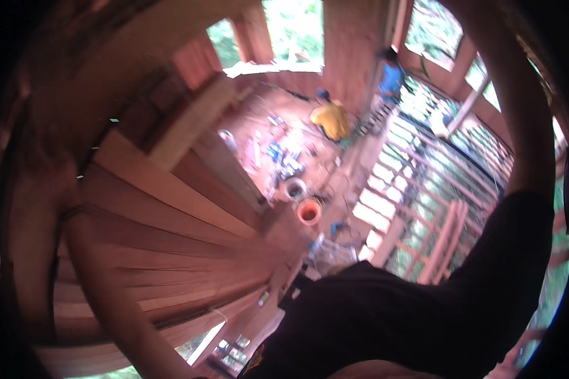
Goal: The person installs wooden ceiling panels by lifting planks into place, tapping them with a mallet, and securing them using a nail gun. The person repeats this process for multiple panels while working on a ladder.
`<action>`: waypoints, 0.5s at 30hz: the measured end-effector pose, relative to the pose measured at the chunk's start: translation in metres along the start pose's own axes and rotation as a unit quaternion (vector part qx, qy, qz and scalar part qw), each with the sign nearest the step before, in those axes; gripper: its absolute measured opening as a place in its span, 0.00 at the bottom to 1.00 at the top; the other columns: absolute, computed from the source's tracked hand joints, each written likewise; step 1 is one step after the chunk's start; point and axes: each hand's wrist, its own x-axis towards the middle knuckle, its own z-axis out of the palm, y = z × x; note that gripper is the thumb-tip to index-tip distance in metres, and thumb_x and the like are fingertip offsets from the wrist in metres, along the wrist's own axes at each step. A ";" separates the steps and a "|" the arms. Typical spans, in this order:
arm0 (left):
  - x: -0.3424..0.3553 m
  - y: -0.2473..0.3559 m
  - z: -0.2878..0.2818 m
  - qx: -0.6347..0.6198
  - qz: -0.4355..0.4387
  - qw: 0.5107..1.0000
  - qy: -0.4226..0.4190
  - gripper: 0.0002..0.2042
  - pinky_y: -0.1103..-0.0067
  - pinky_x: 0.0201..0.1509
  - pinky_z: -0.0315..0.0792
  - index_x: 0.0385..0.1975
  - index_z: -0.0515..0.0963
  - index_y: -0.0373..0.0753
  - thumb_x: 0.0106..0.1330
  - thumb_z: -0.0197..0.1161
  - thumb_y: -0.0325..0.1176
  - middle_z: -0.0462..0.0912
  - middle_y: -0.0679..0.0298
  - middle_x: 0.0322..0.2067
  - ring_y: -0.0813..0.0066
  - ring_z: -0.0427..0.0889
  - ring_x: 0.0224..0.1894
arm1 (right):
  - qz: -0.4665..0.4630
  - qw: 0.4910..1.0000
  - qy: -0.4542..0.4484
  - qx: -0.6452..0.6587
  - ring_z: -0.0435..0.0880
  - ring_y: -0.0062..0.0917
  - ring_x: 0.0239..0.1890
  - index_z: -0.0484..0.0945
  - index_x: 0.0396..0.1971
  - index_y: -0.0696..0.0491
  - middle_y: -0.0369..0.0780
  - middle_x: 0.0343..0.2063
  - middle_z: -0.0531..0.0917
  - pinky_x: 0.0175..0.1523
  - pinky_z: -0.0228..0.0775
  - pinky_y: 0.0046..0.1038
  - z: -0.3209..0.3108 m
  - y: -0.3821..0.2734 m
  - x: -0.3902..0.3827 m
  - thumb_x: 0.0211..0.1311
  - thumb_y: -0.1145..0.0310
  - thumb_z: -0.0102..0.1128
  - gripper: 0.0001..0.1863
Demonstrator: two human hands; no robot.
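Observation:
My left forearm rises from the lower edge at the left, with a thin dark band at the wrist. Beyond it, my left hand [47,167] is blurred and dim against a wooden beam [22,278]. It seems to touch the wood, but its fingers are smeared and I cannot see whether they hold anything. Beside the hand, reddish-brown wooden boards [164,227] fan out toward the middle. My right arm [531,120] stretches up along the right side past the upper edge, so the right hand is out of sight.
Far below, a person in yellow [330,120] crouches on a floor strewn with small items. Another person in blue [391,82] is near the corner. An orange bucket [308,212] stands beside a grey bucket [294,189]. Open slatted framing [417,183] with gaps lies at the right.

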 end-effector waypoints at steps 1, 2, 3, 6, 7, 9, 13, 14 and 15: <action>0.010 -0.017 -0.035 0.048 0.071 0.994 -0.064 0.17 0.61 0.44 0.80 0.50 0.80 0.32 0.76 0.55 0.42 0.83 0.45 0.40 0.48 0.84 0.39 | 0.008 0.997 0.069 -0.046 0.88 0.42 0.30 0.59 0.76 0.41 0.40 0.25 0.88 0.50 0.77 0.53 0.030 -0.001 0.007 0.57 0.55 0.67 0.45; 0.026 -0.013 -0.064 -0.007 -0.025 0.988 -0.153 0.18 0.61 0.44 0.80 0.50 0.79 0.32 0.76 0.54 0.42 0.83 0.46 0.40 0.48 0.84 0.40 | -0.026 0.992 0.115 0.051 0.88 0.37 0.30 0.62 0.74 0.39 0.40 0.27 0.86 0.41 0.79 0.44 0.069 -0.003 0.010 0.59 0.56 0.66 0.41; 0.044 0.021 -0.063 -0.076 -0.140 0.966 -0.205 0.18 0.60 0.45 0.80 0.49 0.79 0.32 0.75 0.54 0.42 0.83 0.46 0.41 0.47 0.83 0.41 | -0.060 0.990 0.110 0.060 0.87 0.34 0.30 0.64 0.73 0.40 0.41 0.28 0.86 0.37 0.80 0.40 0.071 -0.013 0.022 0.60 0.59 0.65 0.39; 0.038 0.045 -0.026 -0.116 -0.344 0.926 0.106 0.17 0.58 0.47 0.76 0.41 0.78 0.32 0.74 0.56 0.44 0.81 0.46 0.37 0.46 0.81 0.41 | -0.071 0.986 0.142 0.055 0.86 0.32 0.30 0.66 0.72 0.46 0.43 0.29 0.86 0.36 0.79 0.36 0.032 -0.016 0.061 0.58 0.66 0.63 0.38; 0.037 0.044 -0.023 -0.159 -0.375 0.911 0.067 0.17 0.58 0.52 0.73 0.39 0.77 0.34 0.74 0.56 0.44 0.81 0.48 0.37 0.47 0.81 0.42 | -0.066 0.985 0.151 0.051 0.86 0.32 0.30 0.66 0.72 0.47 0.43 0.29 0.86 0.37 0.78 0.37 0.027 -0.013 0.074 0.58 0.67 0.63 0.38; 0.039 0.045 -0.033 -0.256 -0.426 0.868 -0.011 0.16 0.57 0.63 0.68 0.35 0.76 0.36 0.72 0.57 0.46 0.82 0.51 0.37 0.48 0.82 0.44 | -0.018 0.981 0.168 0.095 0.88 0.36 0.35 0.68 0.69 0.45 0.45 0.36 0.86 0.40 0.81 0.38 0.007 -0.012 0.103 0.62 0.68 0.58 0.32; 0.040 0.050 -0.030 -0.293 -0.424 0.855 0.055 0.15 0.57 0.64 0.69 0.35 0.76 0.35 0.71 0.58 0.43 0.82 0.51 0.36 0.50 0.82 0.44 | 0.004 0.969 0.225 0.101 0.89 0.29 0.34 0.63 0.71 0.50 0.41 0.33 0.87 0.40 0.80 0.35 -0.008 -0.020 0.160 0.58 0.66 0.63 0.39; 0.040 0.049 -0.032 -0.289 -0.421 0.857 0.069 0.14 0.57 0.64 0.69 0.35 0.76 0.35 0.71 0.58 0.43 0.82 0.51 0.36 0.50 0.82 0.44 | 0.020 0.941 0.323 0.094 0.89 0.29 0.32 0.64 0.70 0.50 0.38 0.37 0.87 0.42 0.81 0.35 0.009 -0.024 0.177 0.59 0.67 0.63 0.37; 0.039 0.047 -0.032 -0.285 -0.417 0.859 0.079 0.14 0.57 0.64 0.69 0.35 0.76 0.35 0.71 0.59 0.42 0.82 0.51 0.35 0.50 0.82 0.43 | 0.019 0.948 0.302 0.094 0.89 0.29 0.31 0.65 0.69 0.51 0.37 0.37 0.88 0.42 0.81 0.35 0.006 -0.028 0.191 0.59 0.67 0.63 0.35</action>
